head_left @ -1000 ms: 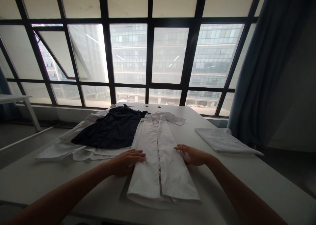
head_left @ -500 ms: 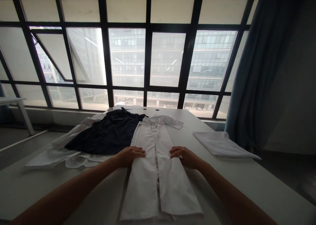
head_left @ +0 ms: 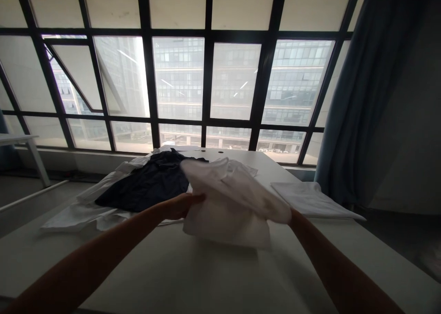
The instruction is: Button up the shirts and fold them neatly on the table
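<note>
A white shirt is lifted off the table in front of me, its lower part folded up and blurred by motion. My left hand is closed on the shirt's left edge, thumb on top. At the right edge the cloth drapes over my right hand and hides its fingers; that side of the shirt hangs from it. The shirt's far end rests on the white table. Just left of it lies a dark navy garment, spread over white clothing.
To the right, a folded white cloth lies near the table's edge. Behind the table stand large black-framed windows, and a blue curtain hangs at the right. Another white table is at the far left.
Before, the shirt lay flat and long, with both hands resting on its sides. Now its near end is raised and folded away from me, baring the tabletop in front.
</note>
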A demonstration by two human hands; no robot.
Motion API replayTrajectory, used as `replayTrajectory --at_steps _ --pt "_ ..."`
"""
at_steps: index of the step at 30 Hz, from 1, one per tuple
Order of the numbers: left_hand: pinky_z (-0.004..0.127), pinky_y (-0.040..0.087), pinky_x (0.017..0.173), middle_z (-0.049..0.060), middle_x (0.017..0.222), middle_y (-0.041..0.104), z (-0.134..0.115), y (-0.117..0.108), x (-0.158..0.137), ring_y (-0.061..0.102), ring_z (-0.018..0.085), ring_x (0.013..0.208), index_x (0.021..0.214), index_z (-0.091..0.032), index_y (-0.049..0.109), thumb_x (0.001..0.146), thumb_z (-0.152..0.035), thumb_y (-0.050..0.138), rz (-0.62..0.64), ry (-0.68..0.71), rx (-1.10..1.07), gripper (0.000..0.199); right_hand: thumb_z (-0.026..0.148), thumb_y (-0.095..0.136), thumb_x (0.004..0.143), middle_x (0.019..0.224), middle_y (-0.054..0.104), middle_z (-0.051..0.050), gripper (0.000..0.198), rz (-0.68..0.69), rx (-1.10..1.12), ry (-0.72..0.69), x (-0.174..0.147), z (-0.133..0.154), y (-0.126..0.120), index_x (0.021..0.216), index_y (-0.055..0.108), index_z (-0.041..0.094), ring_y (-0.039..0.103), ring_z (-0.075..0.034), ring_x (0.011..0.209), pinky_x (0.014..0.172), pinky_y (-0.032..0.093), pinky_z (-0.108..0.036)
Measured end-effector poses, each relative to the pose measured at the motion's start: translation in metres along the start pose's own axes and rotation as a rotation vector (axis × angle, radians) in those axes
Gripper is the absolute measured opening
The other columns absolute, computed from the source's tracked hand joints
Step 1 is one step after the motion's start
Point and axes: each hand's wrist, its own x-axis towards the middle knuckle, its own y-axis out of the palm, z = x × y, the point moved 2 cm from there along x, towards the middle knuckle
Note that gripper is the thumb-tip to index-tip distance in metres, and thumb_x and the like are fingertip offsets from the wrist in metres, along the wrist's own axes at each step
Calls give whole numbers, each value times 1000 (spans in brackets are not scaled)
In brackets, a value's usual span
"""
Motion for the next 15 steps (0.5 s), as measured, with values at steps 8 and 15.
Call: replayTrajectory --at_steps 8,15 --pt "31 58 72 10 98 73 30 20 -10 69 29 95 97 -15 68 70 -41 78 286 -631 -333 40 45 67 79 65 67 -8 35 121 -91 404 17 -46 5 82 63 10 65 -18 53 46 54 -25" --pt "31 58 70 13 83 73 46 23 27 70 25 75 84 -8 67 68 -34 80 79 -563 -498 33 49 61 84 92 68 -11 36 -360 107 267 40 -35 12 91 58 14 65 -16 67 54 53 -23"
